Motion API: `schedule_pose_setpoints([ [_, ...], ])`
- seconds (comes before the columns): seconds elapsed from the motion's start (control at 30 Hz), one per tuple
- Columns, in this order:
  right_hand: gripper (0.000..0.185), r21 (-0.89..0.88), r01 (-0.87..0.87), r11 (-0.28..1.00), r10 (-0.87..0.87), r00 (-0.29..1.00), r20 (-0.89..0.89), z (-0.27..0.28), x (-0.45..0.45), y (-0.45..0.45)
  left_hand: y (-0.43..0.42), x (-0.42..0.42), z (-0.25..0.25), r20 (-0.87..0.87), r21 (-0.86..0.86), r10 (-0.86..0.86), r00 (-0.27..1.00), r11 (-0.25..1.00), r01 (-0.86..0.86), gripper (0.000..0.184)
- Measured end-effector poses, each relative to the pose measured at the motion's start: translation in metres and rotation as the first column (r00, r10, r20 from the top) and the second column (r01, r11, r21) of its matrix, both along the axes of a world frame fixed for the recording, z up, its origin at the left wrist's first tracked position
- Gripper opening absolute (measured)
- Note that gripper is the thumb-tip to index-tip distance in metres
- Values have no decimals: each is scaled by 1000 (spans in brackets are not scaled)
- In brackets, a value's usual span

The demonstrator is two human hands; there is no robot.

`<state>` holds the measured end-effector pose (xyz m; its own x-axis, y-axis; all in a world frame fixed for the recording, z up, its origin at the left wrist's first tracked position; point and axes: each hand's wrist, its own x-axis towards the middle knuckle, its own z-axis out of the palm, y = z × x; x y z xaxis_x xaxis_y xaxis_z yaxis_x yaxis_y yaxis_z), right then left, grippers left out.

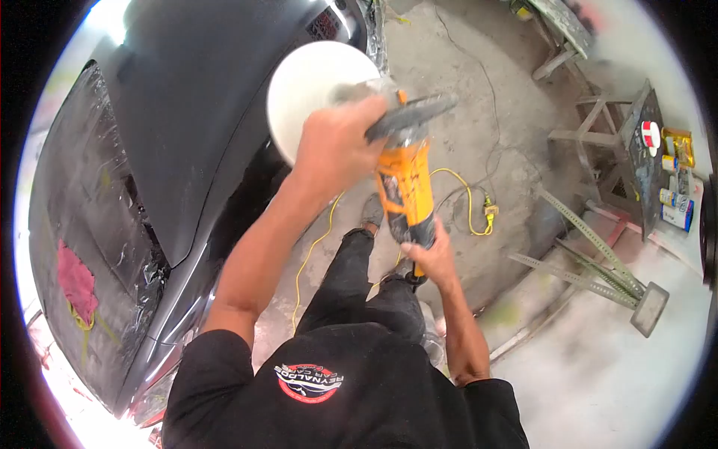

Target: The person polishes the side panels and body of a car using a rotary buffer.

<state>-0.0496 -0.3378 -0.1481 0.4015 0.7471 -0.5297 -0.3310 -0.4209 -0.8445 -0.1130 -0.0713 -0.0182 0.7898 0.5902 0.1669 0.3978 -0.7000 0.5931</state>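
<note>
Just above the centre of the view, toward twelve o'clock, the black front handle point(419, 111) of an orange polisher point(406, 179) is gripped by the left hand point(340, 142), its fingers clamped on the near end, though somewhat blurred. Below, between four and five o'clock, the rear grip is held by the right hand point(440, 258), whose fingers are wrapped around the black lower body. The polisher is thus held slanting upward, and its broad white pad point(299, 90) is turned partly toward the camera at eleven o'clock. The edge of a glossy black car panel point(187, 112) is overlapped by the pad in view; whether the two touch cannot be told. At nine o'clock a dull grey panel point(63, 194) is seen, with a pink cloth point(76, 280) laid on it. Dark trousers point(340, 280) and a black shirt point(336, 400) are shown toward six o'clock. Toward three, a yellow cord point(470, 206) is looped on the concrete floor point(441, 75) near a yellow connector point(490, 212). Farther out, a perforated metal stand point(634, 286) is seen past three, and a red-and-white container point(651, 138) is set on a stained table point(642, 165) at two.
</note>
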Motion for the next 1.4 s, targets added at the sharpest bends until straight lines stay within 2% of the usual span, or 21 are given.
schedule_pose_setpoints([
  [0.1,89,54,25,998,-18,993,-117,-7,-48,-33,-41,-43,-4,-89,66,-50,995,996,56,25],
  [0.2,92,70,50,996,-29,961,-275,-26,-88,-66,-73,-76,-10,-130,61,-96,987,993,105,23],
  [0.3,95,73,-5,997,27,952,-306,-43,-110,-91,-96,-89,-16,-147,12,-120,982,992,123,21],
  [0.47,93,92,59,994,-25,942,-334,-62,-112,-98,-100,-65,-27,-208,41,-129,970,989,141,19],
  [0.63,86,105,108,989,-63,929,-365,-50,-56,-61,-67,-8,-29,-122,51,-122,985,990,129,20],
  [0.67,80,88,85,992,-58,958,-279,-49,-42,-55,-58,3,-29,-107,54,-116,987,991,122,19],
  [0.77,74,15,46,999,-42,979,-197,-25,6,-25,-25,41,-32,-16,44,-86,996,995,86,20],
  [0.8,67,42,76,996,-68,984,-166,-26,18,-17,-12,55,-33,-1,37,-63,998,997,63,21],
  [0.83,59,-42,30,999,-35,993,-116,-16,50,0,7,70,-31,36,36,-21,999,999,20,22],
  [0.9,52,17,36,999,-35,998,-48,-5,81,22,32,88,-28,64,35,27,998,999,-29,21],
  [0.97,49,-2,-14,1000,14,1000,22,12,111,47,57,102,-27,114,64,64,991,995,-72,21],
  [1.07,42,56,-51,997,49,998,34,26,140,82,93,115,-23,201,108,92,975,987,-116,22],
  [1.23,40,-19,-96,995,97,991,94,58,140,103,107,95,-10,334,81,125,934,984,-161,24],
  [1.33,48,-10,-160,987,159,968,195,62,113,82,73,51,3,274,26,231,934,969,-247,24],
  [1.4,60,32,-205,978,193,956,223,43,94,56,39,13,19,194,-126,334,923,941,-314,22],
])
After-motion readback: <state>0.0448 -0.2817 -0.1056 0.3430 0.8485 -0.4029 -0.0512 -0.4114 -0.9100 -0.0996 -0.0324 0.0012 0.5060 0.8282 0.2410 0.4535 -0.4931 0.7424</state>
